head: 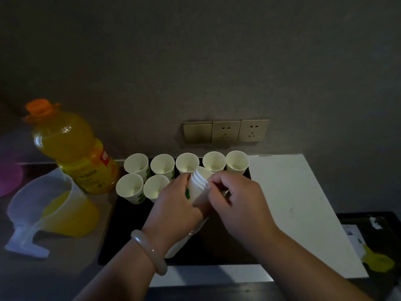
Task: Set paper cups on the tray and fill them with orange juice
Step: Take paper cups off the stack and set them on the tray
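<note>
Several empty white paper cups (pixel 187 162) with green print stand upright in two rows at the far end of a black tray (pixel 128 233). My left hand (pixel 175 200) grips a tilted stack of nested paper cups (pixel 198 187) above the tray's middle. My right hand (pixel 234 196) pinches the rim of the stack's top cup with its fingertips. A large orange juice bottle (pixel 73 148) with an orange cap stands left of the tray. In front of it sits a clear plastic pitcher (pixel 52 209) partly filled with orange juice.
A white board (pixel 299 205) lies under and right of the tray. A purple object (pixel 8 179) sits at the far left edge. Wall sockets (pixel 226 131) are behind the cups. A yellow-green item (pixel 378 260) and papers lie at the right on a dark surface.
</note>
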Demonstrator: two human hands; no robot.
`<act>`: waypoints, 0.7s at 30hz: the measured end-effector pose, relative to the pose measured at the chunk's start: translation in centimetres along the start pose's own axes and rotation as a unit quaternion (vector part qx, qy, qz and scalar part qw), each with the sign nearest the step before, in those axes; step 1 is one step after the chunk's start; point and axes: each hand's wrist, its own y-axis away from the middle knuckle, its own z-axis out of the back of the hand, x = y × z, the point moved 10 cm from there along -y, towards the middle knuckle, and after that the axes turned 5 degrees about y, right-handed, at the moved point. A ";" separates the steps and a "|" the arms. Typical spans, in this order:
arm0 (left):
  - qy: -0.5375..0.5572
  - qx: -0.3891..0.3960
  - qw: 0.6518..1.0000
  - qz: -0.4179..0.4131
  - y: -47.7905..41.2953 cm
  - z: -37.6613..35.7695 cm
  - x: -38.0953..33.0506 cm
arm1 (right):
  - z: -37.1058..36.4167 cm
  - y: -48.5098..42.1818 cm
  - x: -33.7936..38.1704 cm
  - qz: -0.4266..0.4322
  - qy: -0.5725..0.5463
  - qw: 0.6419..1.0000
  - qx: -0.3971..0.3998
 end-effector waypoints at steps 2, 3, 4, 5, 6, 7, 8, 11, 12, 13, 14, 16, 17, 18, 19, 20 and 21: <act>0.006 -0.010 1.000 -0.008 -0.2 0.3 -0.2 | -0.2 -0.1 0.2 0.010 -0.012 1.000 0.009; 0.006 -0.012 1.000 -0.010 -0.3 0.3 -0.3 | -0.3 -0.2 0.3 0.015 -0.012 1.000 0.017; 0.002 -0.010 1.000 -0.012 -0.4 0.3 -0.4 | -0.5 -0.1 0.4 0.019 -0.009 1.000 0.022; -0.004 -0.007 1.000 -0.013 -0.5 0.2 -0.5 | -0.5 -0.1 0.4 0.022 -0.003 1.000 0.022; -0.009 -0.004 1.000 -0.012 -0.5 0.2 -0.6 | -0.4 -0.1 0.4 0.022 0.004 1.000 0.016; -0.010 -0.002 1.000 -0.010 -0.6 0.1 -0.6 | -0.3 -0.2 0.3 0.020 0.012 1.000 0.009; -0.008 -0.001 1.000 -0.010 -0.6 0.1 -0.8 | -0.1 -0.2 0.3 0.019 0.020 1.000 -0.001; -0.006 -0.001 1.000 -0.016 -0.8 0.2 -1.4 | 0.2 -0.2 0.3 0.022 0.041 0.999 -0.023; -0.007 -0.002 1.000 -0.018 -0.8 0.2 -1.6 | 0.3 -0.2 0.4 0.024 0.046 0.998 -0.025; -0.010 -0.002 1.000 -0.018 -0.9 0.2 -1.6 | 0.5 -0.2 0.5 0.025 0.044 0.998 -0.030; -0.014 -0.002 1.000 -0.016 -0.8 0.2 -1.5 | 1.1 -0.3 0.5 0.024 0.034 0.998 -0.042; -0.011 -0.006 1.000 -0.007 -0.5 0.3 -0.9 | 3.4 -0.7 0.4 0.023 0.015 0.995 -0.093; -0.004 -0.011 1.000 -0.002 -0.3 0.5 -0.6 | 4.9 -0.9 0.3 0.023 0.012 0.992 -0.124; 0.003 -0.016 1.000 0.003 -0.1 0.6 -0.2 | 6.3 -1.2 0.2 0.021 0.013 0.988 -0.151; 0.006 -0.020 1.000 0.005 0.1 0.7 0.1 | 7.7 -1.4 -0.3 0.014 0.014 0.984 -0.175; 0.006 -0.023 1.000 0.006 0.3 0.9 0.2 | 8.9 -1.6 -1.0 0.004 0.015 0.980 -0.197; 0.003 -0.027 1.000 0.006 0.3 1.1 0.3 | 9.8 -1.7 -2.0 -0.010 0.021 0.977 -0.213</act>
